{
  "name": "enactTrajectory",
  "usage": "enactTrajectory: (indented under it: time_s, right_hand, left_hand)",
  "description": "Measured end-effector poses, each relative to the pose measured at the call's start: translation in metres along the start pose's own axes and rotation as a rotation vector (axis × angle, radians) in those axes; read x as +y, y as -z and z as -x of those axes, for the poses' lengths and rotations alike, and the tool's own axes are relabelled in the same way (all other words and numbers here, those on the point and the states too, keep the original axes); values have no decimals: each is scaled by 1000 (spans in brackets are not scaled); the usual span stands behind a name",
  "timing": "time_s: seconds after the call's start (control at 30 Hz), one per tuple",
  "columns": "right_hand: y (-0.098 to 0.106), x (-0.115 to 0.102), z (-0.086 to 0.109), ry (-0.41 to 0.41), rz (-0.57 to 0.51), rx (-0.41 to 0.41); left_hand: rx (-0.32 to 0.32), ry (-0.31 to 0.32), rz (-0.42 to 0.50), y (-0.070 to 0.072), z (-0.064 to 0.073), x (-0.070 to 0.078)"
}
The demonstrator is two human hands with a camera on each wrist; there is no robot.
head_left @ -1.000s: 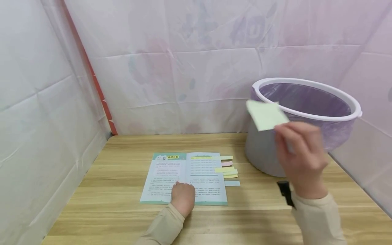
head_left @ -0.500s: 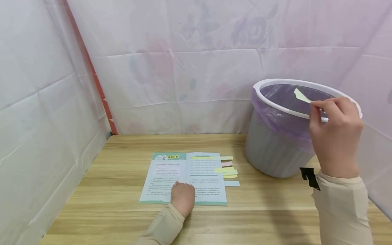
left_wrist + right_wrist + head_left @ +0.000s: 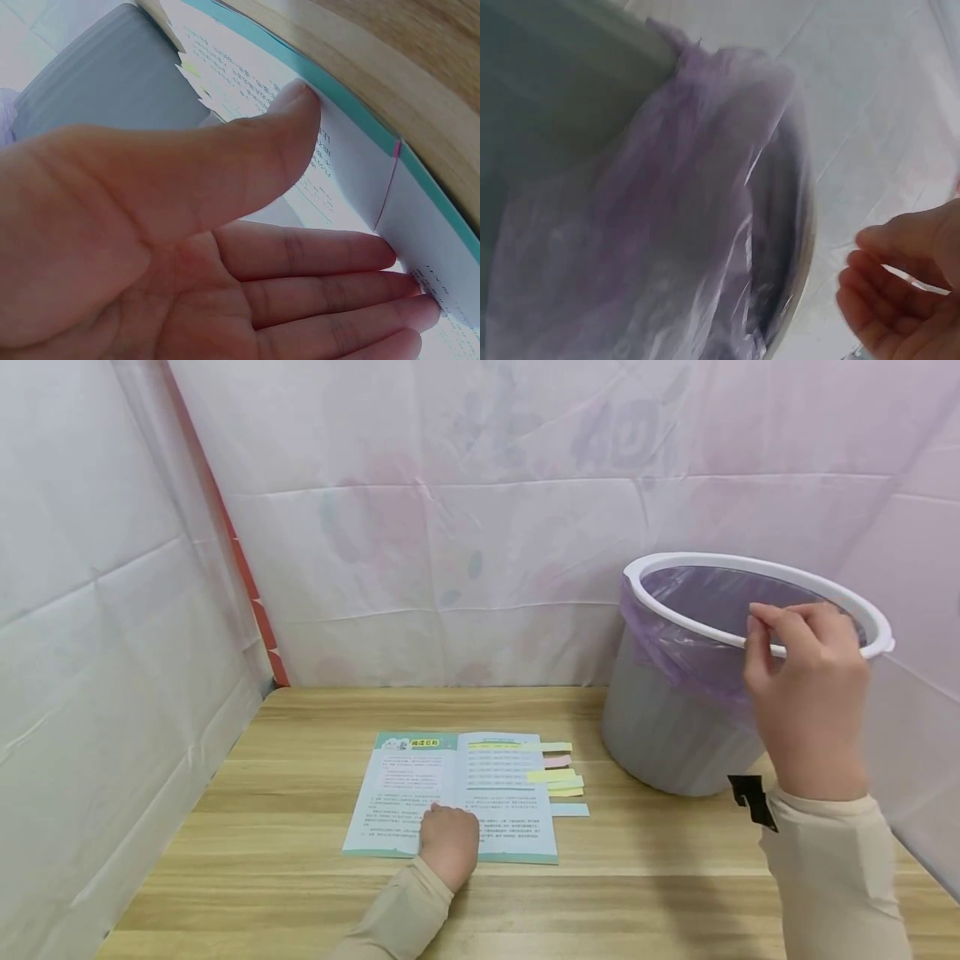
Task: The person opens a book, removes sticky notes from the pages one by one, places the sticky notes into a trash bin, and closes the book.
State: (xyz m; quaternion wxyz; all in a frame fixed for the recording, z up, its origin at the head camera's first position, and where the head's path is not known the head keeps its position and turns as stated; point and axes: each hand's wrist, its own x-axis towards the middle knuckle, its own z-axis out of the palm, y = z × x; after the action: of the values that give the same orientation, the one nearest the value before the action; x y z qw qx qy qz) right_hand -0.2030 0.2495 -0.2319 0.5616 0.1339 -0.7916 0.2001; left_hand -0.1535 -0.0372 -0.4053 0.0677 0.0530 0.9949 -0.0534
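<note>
Above the bin (image 3: 663, 731), my right hand (image 3: 813, 685) has curled fingers nearly meeting the thumb, nothing visible between: apparently a letting-go step. Left of the bin, my left hand (image 3: 450, 845) rests straight-fingered on the book (image 3: 517, 833). Tabs (image 3: 553, 776) jut binward; reaching one seems called for.

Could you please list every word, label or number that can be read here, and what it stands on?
"阅读日": heading on the left page of the open booklet; a last character is unclear.
Smaller print on both pages: too small.
Faint marks on the back curtain: unreadable.
</note>
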Motion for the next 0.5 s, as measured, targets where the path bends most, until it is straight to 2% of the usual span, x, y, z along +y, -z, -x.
enactTrajectory:
  time_s: [0.1, 0.2, 0.33, 0.4, 0.5]
  right_hand:
    - [-7, -15, 8, 105, -81, 46]
    - [-21, -28, 23, 241, -204, 25]
    - [-42, -35, 45, 387, -302, -126]
    - [-53, -36, 56, 421, -320, -206]
    - [-68, -36, 73, 424, -325, -318]
  left_hand:
    - [0, -2, -1, 0, 0, 0]
    - [-4, -1, -6, 1, 0, 0]
    - [-7, 6, -9, 2, 0, 0]
    - [-5, 6, -10, 2, 0, 0]
    - [0, 4, -12, 1, 1, 1]
